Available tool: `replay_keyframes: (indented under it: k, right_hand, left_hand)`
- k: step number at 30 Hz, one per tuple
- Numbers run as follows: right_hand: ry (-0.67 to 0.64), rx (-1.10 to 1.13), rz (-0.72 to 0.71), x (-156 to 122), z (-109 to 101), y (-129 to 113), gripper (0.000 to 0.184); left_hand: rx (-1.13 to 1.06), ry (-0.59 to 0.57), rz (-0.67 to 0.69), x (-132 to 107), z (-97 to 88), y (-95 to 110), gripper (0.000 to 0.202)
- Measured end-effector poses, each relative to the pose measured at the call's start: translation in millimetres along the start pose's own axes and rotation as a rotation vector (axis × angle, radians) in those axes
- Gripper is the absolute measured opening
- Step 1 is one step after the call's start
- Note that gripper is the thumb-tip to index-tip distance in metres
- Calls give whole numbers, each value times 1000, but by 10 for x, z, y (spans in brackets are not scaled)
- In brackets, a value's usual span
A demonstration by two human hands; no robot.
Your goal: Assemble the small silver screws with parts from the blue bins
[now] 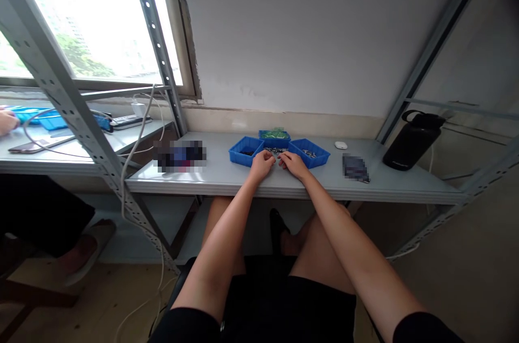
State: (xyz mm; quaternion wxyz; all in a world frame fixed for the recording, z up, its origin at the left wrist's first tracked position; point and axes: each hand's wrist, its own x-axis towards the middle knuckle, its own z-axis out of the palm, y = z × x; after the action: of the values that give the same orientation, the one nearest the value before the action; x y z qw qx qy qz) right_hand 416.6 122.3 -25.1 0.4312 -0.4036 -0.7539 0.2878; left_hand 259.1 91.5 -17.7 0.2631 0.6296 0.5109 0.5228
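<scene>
My left hand (263, 162) and my right hand (292, 162) rest side by side on the grey table (227, 178), just in front of a cluster of blue trays. Both hands have their fingers curled together around small metal parts (276, 151) that are too small to name. A left blue tray (245, 150) holds dark bits, a right blue tray (310, 152) holds small metal pieces, and a back blue tray (274, 135) holds green items.
A black water bottle (412, 139) stands at the right end, a small white object (341, 145) lies behind the trays, and blurred items lie at either side. Perforated metal shelf posts (73, 110) flank the table. Another person's hand (7, 121) works at the neighbouring table on the left.
</scene>
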Motion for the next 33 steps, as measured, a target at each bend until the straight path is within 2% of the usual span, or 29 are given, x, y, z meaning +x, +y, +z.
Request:
replay_keyframes:
  k: [7,18,27,33]
  right_hand:
    - [20,29,8,4,5,0,27]
    - [10,3,22,-15,-7,-30,31]
    - [52,50,73,33,-2,53,31]
    - [57,75,97,54,15,92,31]
  left_hand:
    - [113,-75,78,-27,-43,78,21]
    - [130,-123,120,-30,-51,91,27]
    - [22,-103,81,-29,-36,82,19]
    - [48,-64,73,-20,-38,76,19]
